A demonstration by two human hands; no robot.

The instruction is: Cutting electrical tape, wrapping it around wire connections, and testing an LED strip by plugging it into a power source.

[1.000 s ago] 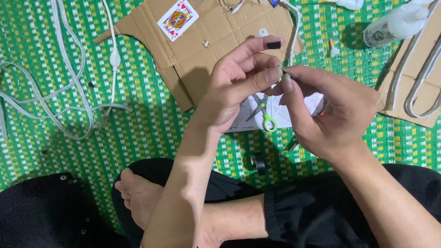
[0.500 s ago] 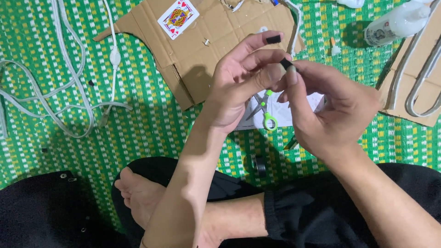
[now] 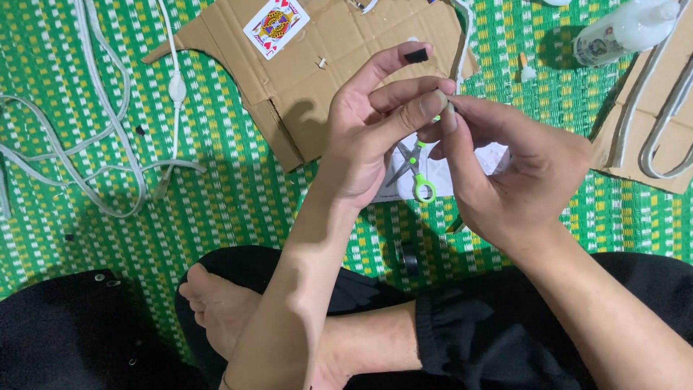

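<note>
Head view. Both hands raised above the cardboard sheet (image 3: 339, 65), fingertips meeting just over its near edge. Left hand (image 3: 368, 137): thumb and forefinger pinched on a tiny dark piece (image 3: 449, 106), too small to identify; a patch of black tape (image 3: 415, 55) sits on the extended fingertip above. Right hand (image 3: 520, 180): fingers curled in, thumb and forefinger closed on the same small piece from the other side.

Judgement on the step: fine fingertip work. Best done with a light, steady pinch, hands braced against each other, piece kept over the cardboard so that a drop lands on plain brown rather than in the patterned green mat (image 3: 238, 195), where it would be hard to find.

Surroundings, relative to the cardboard:
- on it, far left part: a playing card (image 3: 276, 23), face up.
- at its near edge, below the hands: small scissors with green handles (image 3: 416, 172), lying on white paper (image 3: 491, 160).
- well to its left: looped white cable (image 3: 108, 130).
- to its right: a white bottle (image 3: 624, 32), then a second cardboard piece carrying grey bent tubing (image 3: 660, 115).
- near side, by the crossed legs: a roll of black tape (image 3: 409, 258).

Possible hindrance: the scissors lie directly under the hands.
</note>
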